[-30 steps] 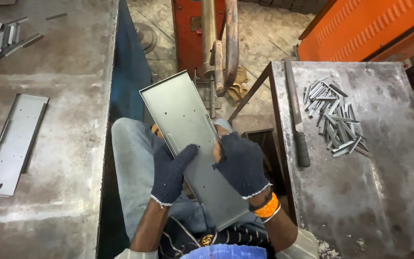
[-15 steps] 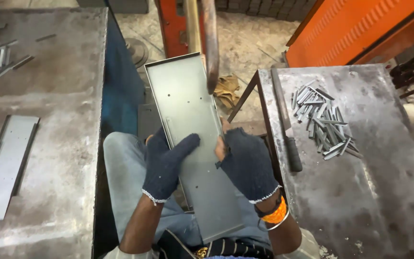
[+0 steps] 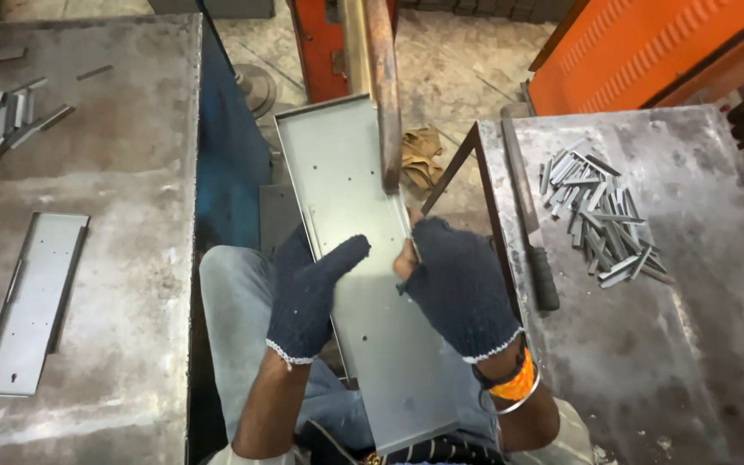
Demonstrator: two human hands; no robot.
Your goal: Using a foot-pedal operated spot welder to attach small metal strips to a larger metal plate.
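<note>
Between two steel tables, a long grey metal tray (image 3: 363, 284) lay tilted over the person's lap, its far end beside a rusty upright bar (image 3: 382, 86). The gloved left hand (image 3: 307, 293) gripped its left edge, thumb across the face, while the gloved right hand (image 3: 458, 284) clamped the right edge. Small metal strips (image 3: 600, 215) lay piled on the right table (image 3: 699, 344), another tray (image 3: 36, 297) on the left.

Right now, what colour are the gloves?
Dark navy knit with white cuffs, on left hand and right hand; head view.
</note>
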